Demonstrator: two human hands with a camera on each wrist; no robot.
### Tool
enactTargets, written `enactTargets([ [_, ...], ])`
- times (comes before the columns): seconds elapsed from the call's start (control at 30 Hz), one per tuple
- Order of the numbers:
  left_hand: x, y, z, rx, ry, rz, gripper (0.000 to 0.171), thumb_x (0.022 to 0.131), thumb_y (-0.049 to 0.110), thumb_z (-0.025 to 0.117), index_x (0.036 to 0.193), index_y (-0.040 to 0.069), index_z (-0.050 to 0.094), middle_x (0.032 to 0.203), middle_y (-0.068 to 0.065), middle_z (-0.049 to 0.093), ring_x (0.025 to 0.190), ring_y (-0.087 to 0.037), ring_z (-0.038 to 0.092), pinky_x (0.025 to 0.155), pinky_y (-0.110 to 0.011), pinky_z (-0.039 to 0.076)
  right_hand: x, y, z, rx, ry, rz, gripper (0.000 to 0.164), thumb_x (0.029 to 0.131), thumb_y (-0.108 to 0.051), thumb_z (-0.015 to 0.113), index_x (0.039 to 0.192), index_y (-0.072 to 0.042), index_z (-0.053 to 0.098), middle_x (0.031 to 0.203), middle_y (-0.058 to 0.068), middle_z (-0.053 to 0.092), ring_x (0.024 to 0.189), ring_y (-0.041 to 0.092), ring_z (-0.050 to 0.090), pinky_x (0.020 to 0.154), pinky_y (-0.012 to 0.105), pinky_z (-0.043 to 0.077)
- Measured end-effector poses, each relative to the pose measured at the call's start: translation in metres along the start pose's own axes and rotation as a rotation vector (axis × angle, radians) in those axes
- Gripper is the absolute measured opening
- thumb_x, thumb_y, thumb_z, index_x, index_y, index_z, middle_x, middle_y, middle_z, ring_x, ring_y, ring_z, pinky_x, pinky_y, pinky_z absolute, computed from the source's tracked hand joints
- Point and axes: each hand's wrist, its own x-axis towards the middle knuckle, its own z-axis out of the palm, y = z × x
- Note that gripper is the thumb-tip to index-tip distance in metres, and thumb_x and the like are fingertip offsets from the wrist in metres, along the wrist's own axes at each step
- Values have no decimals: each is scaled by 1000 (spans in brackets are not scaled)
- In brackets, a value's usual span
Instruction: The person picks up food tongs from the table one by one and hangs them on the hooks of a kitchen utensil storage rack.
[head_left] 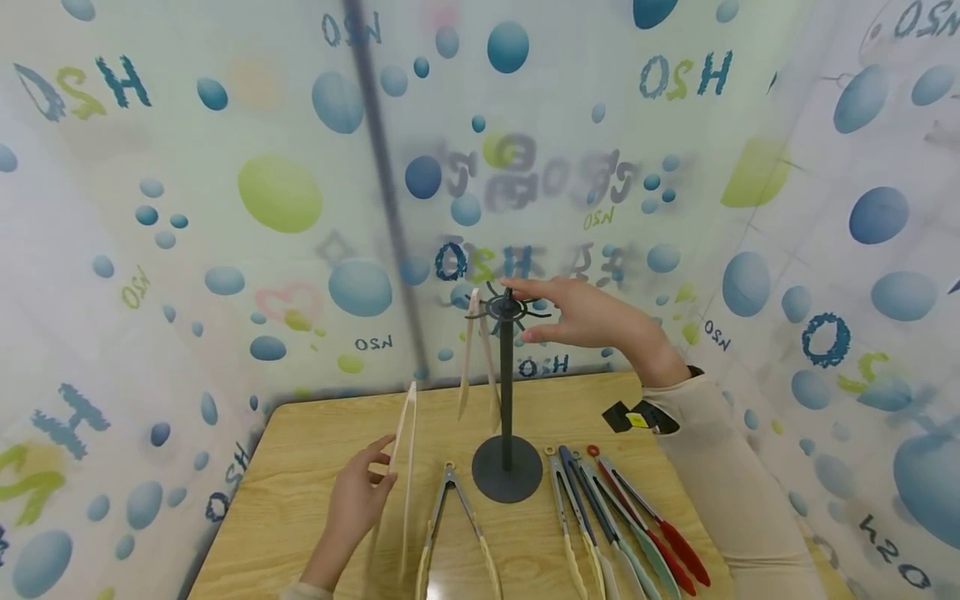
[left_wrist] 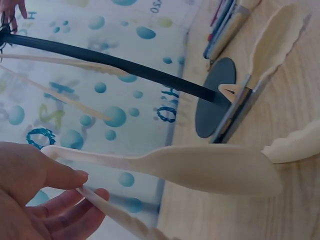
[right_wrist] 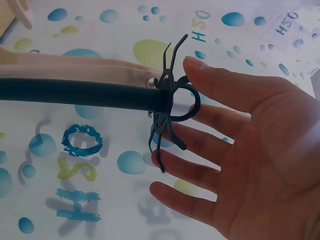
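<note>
My left hand [head_left: 358, 498] pinches one arm of a pair of cream tongs [left_wrist: 215, 170] between thumb and fingers, holding it above the table, left of a dark rack stand [head_left: 507, 383]. Around the stand's top loop [right_wrist: 192, 102] my right hand [head_left: 588, 315] spreads its fingers, thumb and fingertips beside the hooks; whether they touch the metal I cannot tell. From a hook on the left side hangs another pair of pale tongs [head_left: 465, 358]. The stand's round base [head_left: 491, 483] rests on the table.
Spread tongs with cream tips [head_left: 450, 473] lie in front of the base on the wooden table [head_left: 315, 442]. Several tongs, including a red-tipped pair [head_left: 681, 550], lie side by side at the right. A bubble-patterned curtain [head_left: 285, 242] surrounds the table.
</note>
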Motion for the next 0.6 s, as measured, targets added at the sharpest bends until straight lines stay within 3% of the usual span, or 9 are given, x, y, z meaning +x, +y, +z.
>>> enactTargets([
  [0.4,16,26,-11,-101,157,157,60,81,-8,75,135,14,61,102,-14,68,76,-27,74,57,-18,54,-2,-4,1,-15,17,19,76,96,-39,65,159,-28,23,152,5,50,126,35,57,102,54,46],
  [0.6,25,38,-15,-118,195,158,61,81,-7,76,134,19,62,104,-12,68,78,-24,73,64,-25,59,-2,-6,3,-4,22,36,76,95,-40,65,158,-30,24,152,5,50,127,35,57,103,54,46],
])
